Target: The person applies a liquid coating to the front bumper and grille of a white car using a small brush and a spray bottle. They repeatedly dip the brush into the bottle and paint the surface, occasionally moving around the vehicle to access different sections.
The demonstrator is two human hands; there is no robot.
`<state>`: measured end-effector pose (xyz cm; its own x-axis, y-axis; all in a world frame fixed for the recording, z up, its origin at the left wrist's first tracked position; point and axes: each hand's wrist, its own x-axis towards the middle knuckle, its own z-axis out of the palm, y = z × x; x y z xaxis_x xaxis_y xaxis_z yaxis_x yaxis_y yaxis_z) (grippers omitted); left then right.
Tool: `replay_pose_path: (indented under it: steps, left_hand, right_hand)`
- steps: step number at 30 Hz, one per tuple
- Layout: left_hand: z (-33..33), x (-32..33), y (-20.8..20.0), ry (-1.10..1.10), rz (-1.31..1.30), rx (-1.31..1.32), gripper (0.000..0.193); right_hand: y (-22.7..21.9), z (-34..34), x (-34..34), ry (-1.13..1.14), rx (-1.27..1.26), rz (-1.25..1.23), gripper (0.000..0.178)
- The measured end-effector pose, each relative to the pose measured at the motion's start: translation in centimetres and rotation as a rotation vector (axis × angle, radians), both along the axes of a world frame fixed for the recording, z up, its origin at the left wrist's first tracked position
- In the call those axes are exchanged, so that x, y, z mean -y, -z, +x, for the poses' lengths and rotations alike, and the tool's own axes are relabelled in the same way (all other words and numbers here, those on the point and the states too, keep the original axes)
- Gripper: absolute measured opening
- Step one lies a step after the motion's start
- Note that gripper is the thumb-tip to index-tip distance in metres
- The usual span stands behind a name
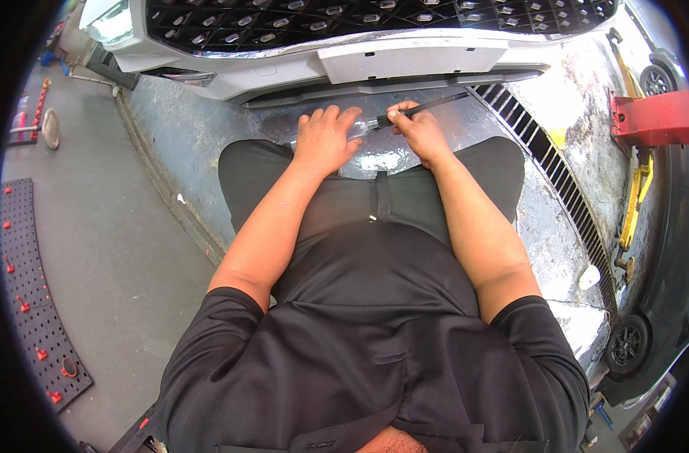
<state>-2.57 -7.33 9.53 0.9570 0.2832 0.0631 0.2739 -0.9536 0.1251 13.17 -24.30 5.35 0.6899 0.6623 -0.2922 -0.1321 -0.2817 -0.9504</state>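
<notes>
My left hand [325,140] is closed around a clear plastic bottle [359,129], which lies on its side with its neck toward the right. Much of the bottle is hidden under my fingers and palm. My right hand [422,134] pinches a long, slim black tool [439,101] that looks like a brush. Its dark end meets the bottle's neck; whether it goes inside I cannot tell. Both hands are above my lap, just short of the white car's front bumper [284,81].
A floor drain grate [544,147] curves along the right. Beyond it stand a red lift arm [654,119], a yellow metal bar [635,200] and a dark car [665,264]. A black pegboard panel [35,279] with red pieces is at the left, near a raised floor edge [159,170].
</notes>
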Motion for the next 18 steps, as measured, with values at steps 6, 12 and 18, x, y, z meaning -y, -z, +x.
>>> replay_pose_path:
  steps: [6,12,18]
  left_hand:
    - [-0.01,0.0,-0.11,-0.003,0.01,-0.003,0.062]
    - [-0.01,-0.06,-0.16,0.009,0.035,0.018,0.061]
    - [0.11,0.03,-0.29,0.013,0.056,0.022,0.062]
  right_hand:
    - [0.78,-0.03,-0.06,0.034,0.018,0.027,0.031]
    - [0.8,-0.07,-0.1,0.037,0.013,0.021,0.031]
    - [0.75,-0.08,-0.05,0.042,-0.011,0.045,0.031]
